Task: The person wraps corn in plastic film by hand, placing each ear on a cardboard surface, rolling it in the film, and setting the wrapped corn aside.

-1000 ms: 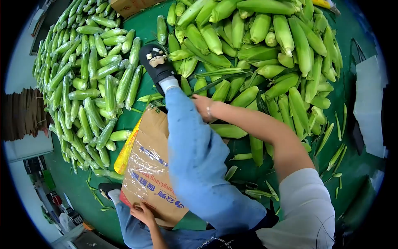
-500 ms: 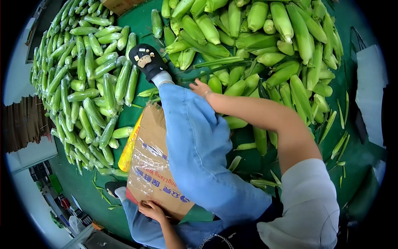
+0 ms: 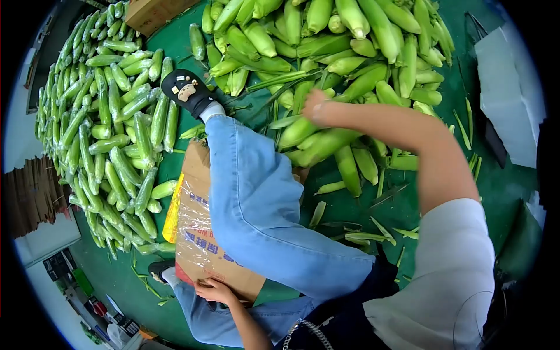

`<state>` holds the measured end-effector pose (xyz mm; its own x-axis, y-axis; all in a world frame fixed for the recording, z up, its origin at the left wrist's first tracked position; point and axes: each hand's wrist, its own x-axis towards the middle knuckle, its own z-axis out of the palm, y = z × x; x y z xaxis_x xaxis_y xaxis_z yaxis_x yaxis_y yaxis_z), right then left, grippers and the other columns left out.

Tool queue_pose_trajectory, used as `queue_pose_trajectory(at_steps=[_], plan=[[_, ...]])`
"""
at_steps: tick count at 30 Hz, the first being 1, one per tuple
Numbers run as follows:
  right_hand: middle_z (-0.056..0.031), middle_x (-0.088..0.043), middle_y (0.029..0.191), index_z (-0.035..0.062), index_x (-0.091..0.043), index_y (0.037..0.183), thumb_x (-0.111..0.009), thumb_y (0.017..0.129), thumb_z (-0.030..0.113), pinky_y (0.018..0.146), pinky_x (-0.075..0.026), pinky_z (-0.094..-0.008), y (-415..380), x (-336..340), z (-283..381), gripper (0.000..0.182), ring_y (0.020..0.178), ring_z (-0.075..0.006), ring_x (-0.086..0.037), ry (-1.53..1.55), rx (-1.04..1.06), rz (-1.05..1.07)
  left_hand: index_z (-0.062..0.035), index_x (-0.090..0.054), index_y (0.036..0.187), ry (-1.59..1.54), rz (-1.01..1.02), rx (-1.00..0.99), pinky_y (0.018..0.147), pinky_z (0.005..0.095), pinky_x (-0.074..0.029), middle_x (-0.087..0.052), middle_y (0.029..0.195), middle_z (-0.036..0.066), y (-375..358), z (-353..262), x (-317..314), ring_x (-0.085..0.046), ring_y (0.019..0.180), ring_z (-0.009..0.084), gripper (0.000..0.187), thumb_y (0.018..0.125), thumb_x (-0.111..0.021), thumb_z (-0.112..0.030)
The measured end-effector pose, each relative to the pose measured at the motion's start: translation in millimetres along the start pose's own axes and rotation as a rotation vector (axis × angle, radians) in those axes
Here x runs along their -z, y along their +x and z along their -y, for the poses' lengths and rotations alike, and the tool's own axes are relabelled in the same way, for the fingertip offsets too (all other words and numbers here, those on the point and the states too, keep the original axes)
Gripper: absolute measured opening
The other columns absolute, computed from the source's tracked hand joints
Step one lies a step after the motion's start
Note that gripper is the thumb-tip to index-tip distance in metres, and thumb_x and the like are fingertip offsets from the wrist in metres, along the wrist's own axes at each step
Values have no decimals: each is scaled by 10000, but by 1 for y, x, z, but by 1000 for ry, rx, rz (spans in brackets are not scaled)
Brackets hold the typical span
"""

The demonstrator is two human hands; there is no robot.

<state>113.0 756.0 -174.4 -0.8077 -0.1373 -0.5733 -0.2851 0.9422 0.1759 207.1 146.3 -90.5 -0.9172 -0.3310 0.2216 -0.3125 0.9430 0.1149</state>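
My left hand point(image 3: 214, 291) rests on the near edge of a cardboard box point(image 3: 245, 281) wrapped in clear film, its fingers extended along the surface. The box has blue and red print and sits between my legs. Over the near side of a heap of green corn in husks point(image 3: 324, 49), my right hand point(image 3: 315, 105) is smeared by motion. Right beneath it lie ears of corn point(image 3: 324, 143), also blurred. Whether my right fingers grip one, I cannot tell.
Film-wrapped ears of corn point(image 3: 114, 143) form a large pile at left. My shoe point(image 3: 188, 92) stands between the two heaps. A yellow wrapper point(image 3: 172, 216) lies beside the box. Loose husk strips point(image 3: 370, 236) litter the green floor point(image 3: 344, 265). Another carton point(image 3: 154, 14) stands at the back.
My right hand has moved right and slightly up over the corn heap, and ears near it have shifted. The whole view has shifted a little. My left hand stays on the box.
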Motion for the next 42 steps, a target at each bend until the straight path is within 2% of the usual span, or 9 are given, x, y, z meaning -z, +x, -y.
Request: queue_pose_trajectory(at_steps=[6, 8, 14, 20, 24, 26, 36, 38, 42], plan=[[-186, -443, 1369, -1, -516, 1249, -486, 877, 193, 997, -329, -453, -135, -6, -1, 421, 1278, -288, -381, -28, -458, -5, 3, -484, 1215, 41, -30, -14, 875, 506, -390, -498, 1172, 215, 2, 9, 1, -472, 1097, 394, 427, 890, -483, -272], [-198, -422, 1381, -10, -498, 1269, -473, 864, 181, 1023, -318, -481, -142, -10, 37, 448, 1266, -307, -396, -82, -534, -381, -4, -495, 1205, -68, 44, -33, 889, 485, -402, -499, 1168, 217, 5, 9, 7, -472, 1105, 389, 403, 875, -509, -233], [-123, -543, 946, 50, -549, 945, -582, 699, 98, 826, -414, -397, -92, -52, 78, 252, 978, -287, -490, 299, -412, -571, 18, -504, 1176, -208, -6, -117, 948, 445, -394, -506, 1158, 220, -2, 6, 24, -462, 1105, 393, 447, 766, -643, -96], [-146, -584, 1011, 44, -573, 991, -769, 612, 280, 823, -433, -397, -154, -21, 62, 488, 954, -315, -522, 341, -413, -440, 58, -494, 1149, -380, 184, -32, 924, 407, -403, -489, 1155, 232, -8, -19, 64, -494, 1042, 375, 465, 774, -685, -142], [-103, -652, 903, -22, -652, 967, -686, 707, 207, 756, -491, -336, -190, -33, 35, 348, 911, -221, -588, 1313, -685, -92, 95, -477, 1155, -304, 152, -38, 922, 427, -410, -515, 1125, 280, 20, -25, 53, -496, 1084, 401, 586, 787, -722, -290], [-84, -626, 1001, -25, -610, 1100, -634, 747, 150, 845, -470, -288, -231, 34, 61, 394, 993, -176, -571, 1910, -742, -314, 97, -494, 1101, -365, 318, 35, 825, 448, -468, -580, 1015, 284, 38, -34, 55, -577, 974, 412, 600, 794, -707, -372], [-179, -528, 1176, 62, -494, 1230, -654, 688, 31, 957, -410, -419, -61, 302, 270, 566, 1104, -367, -503, 942, 600, -952, 18, -538, 628, -428, 357, -18, 636, 425, -515, -611, 634, 180, 53, -43, -1, -650, 672, 330, 404, 853, -618, -308], [-159, -521, 1172, 74, -491, 1240, -663, 697, 37, 943, -418, -413, 1, 292, 318, 571, 1101, -357, -499, 905, 579, -828, -20, -522, 606, -1110, 845, 428, 456, 338, -447, -534, 535, 91, 57, -25, 21, -560, 477, 220, 354, 872, -593, -244], [-133, -513, 1180, 97, -484, 1255, -679, 698, 56, 934, -425, -405, 29, 252, 340, 592, 1096, -334, -501, 829, 644, -711, -75, -499, 603, -1527, 809, 739, 383, 281, -322, -492, 513, 45, 50, 25, 53, -449, 418, 143, 326, 907, -542, -182]])
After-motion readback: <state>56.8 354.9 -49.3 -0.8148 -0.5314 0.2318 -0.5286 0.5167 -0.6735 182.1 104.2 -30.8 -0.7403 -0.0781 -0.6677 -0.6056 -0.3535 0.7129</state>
